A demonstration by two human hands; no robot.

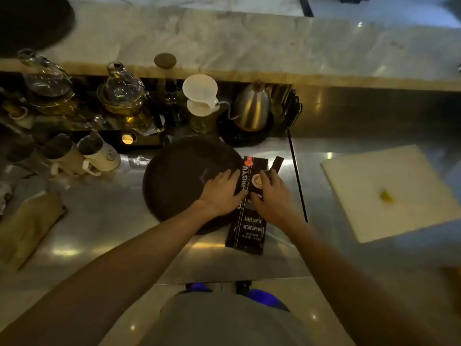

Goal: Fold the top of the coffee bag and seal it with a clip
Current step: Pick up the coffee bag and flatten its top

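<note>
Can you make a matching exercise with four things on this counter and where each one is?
Things:
1. coffee bag
2. round dark tray
3. white cutting board
4. metal kettle

Places:
A. far right of the counter
B. under both hands
C. at the back, beside the white dripper
D. left of the bag, partly under it

Pairs: 1-B, 2-D, 3-A, 4-C

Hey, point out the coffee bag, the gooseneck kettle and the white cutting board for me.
coffee bag (250, 227): head view, on the lower printed panel of the bag.
gooseneck kettle (252, 108): head view, on the steel body.
white cutting board (389, 181): head view, on a bare part of its top face.
</note>
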